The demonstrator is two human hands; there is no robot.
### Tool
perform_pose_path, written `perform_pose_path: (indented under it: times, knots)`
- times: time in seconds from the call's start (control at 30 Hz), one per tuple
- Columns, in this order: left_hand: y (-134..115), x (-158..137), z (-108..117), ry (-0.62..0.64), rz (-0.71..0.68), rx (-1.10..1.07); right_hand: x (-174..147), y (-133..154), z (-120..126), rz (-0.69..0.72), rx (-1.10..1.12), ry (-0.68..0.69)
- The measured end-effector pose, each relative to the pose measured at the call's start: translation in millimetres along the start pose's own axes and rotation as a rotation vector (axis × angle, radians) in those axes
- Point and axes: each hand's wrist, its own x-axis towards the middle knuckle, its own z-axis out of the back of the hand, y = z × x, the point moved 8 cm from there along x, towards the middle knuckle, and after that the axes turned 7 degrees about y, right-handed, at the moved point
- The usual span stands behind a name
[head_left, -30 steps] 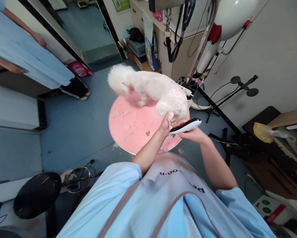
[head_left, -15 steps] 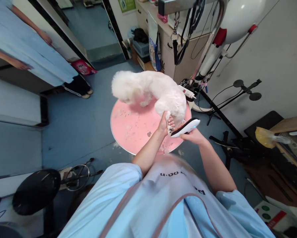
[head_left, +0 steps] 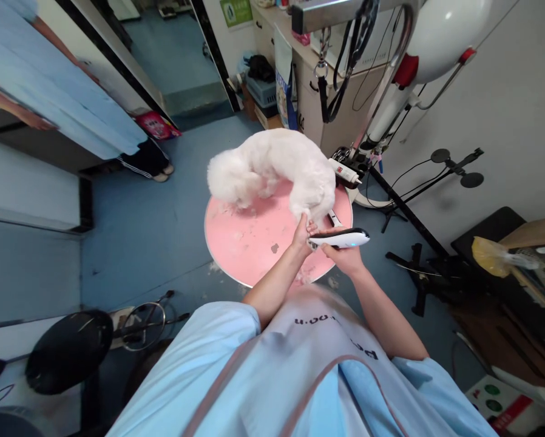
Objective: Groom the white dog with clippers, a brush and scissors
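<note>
A white dog (head_left: 277, 155) stands on a round pink grooming table (head_left: 236, 243), its head low at the left and its rump toward me. My left hand (head_left: 302, 232) is closed around one of its hind legs, with the paw held near the table's front. In my right hand (head_left: 345, 258) lies a white and black hair clipper (head_left: 340, 238) with a small blue light. The clipper's head is at the held paw; whether it touches the fur I cannot tell. Tufts of cut hair are scattered over the tabletop.
A grooming arm with a hanging black strap (head_left: 329, 97) rises behind the table. A white bottle (head_left: 345, 171) sits in a holder at the table's right edge. Another person in a blue gown (head_left: 67, 85) stands at the left. A black round stool (head_left: 70, 352) is at lower left.
The clipper has turned from a slant to nearly level. The dog's rump has shifted slightly left and its head has dipped lower. Both hands stay at the paw.
</note>
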Motion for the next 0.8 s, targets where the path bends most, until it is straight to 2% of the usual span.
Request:
perform_pose_path:
  times: [0.07, 0.23, 0.37, 0.5, 0.63, 0.8]
  knots:
    - [1.9, 0.1, 3.9, -0.024, 0.006, -0.036, -2.7, -4.5, -4.8, -0.007, -0.017, 0.014]
    - [-9.0, 4.6, -6.1, 0.024, 0.008, -0.068, -8.5, -14.3, -3.3, -0.017, -0.031, -0.103]
    - [-11.5, 6.1, -10.3, 0.03, 0.023, -0.053, -3.0, -13.7, -6.9, -0.047, 0.004, -0.064]
    - [-8.4, 6.7, -7.9, 0.026, 0.007, -0.007, 1.3, -9.2, -5.7, -0.075, -0.004, -0.109]
    - [-11.5, 8.5, -10.6, 0.06, 0.018, 0.039, 1.5, -9.7, -13.3, -0.115, -0.024, -0.059]
    - [-13.6, 10.2, -9.6, 0.08, -0.001, 0.087, 2.9, -6.7, 0.2, -0.117, -0.009, -0.256]
